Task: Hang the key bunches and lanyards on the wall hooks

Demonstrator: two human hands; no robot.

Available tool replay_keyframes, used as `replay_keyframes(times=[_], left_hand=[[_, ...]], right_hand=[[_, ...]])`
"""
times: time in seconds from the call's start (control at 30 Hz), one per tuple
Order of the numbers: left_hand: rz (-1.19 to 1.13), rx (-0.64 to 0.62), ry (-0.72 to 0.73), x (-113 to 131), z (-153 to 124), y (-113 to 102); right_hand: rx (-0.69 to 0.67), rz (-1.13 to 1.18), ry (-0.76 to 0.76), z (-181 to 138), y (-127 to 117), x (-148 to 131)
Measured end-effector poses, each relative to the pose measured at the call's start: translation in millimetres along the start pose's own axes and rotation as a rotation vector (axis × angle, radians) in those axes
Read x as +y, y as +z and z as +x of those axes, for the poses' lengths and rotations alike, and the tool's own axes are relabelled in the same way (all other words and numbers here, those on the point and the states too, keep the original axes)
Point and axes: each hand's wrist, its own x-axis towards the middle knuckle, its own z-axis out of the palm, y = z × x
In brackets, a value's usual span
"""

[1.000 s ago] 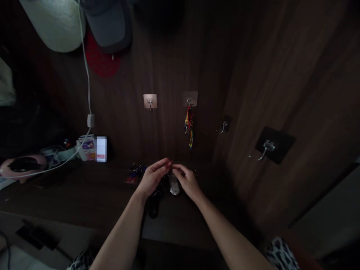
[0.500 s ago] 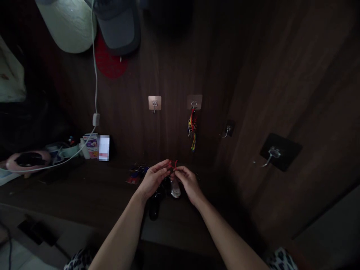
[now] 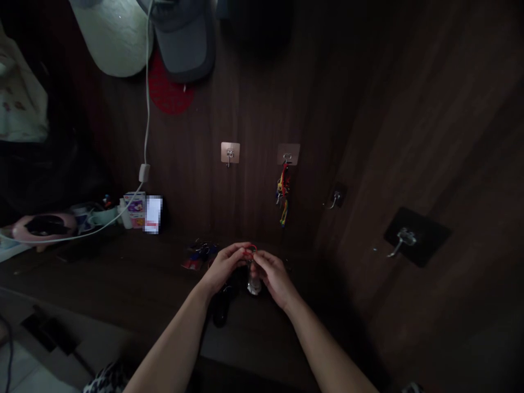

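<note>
Head view: the left hand (image 3: 223, 267) and right hand (image 3: 274, 277) meet above a dark wooden shelf (image 3: 123, 273), their fingers curled and pressed close, pinching a red cord (image 3: 249, 251) between them. A clear, silvery key fob (image 3: 254, 285) sits just below the cord, beside the right hand. A bunch of keys (image 3: 200, 254) lies left of the hands, and a black fob (image 3: 220, 312) lies nearer. Multicoloured cords (image 3: 283, 191) hang from an adhesive hook (image 3: 287, 154) on the far wall.
</note>
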Motion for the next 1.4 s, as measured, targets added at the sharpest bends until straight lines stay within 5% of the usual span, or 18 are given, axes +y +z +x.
replay_keyframes(times=[0.17, 0.57, 0.83, 1.17, 1.27, 1.4], left_hand=[[0.073, 0.048, 0.036, 1, 1, 3], [0.23, 0.381, 0.116, 8, 7, 1], [0.32, 0.351, 0.141, 6, 8, 5], [0.278, 0.345, 0.116, 8, 6, 8], [0.276, 0.406, 0.142, 6, 8, 3], [0.373, 0.434, 0.142, -4, 12, -5]], right_hand=[[0.068, -0.081, -0.043, 7, -5, 7], [0.119, -0.177, -0.076, 12, -4, 6], [0.037, -0.234, 0.023, 14, 0, 12], [0.095, -0.239, -0.088, 15, -4, -3], [0.174, -0.192, -0.133, 17, -13, -16], [0.441, -0.08, -0.266, 33, -23, -48]])
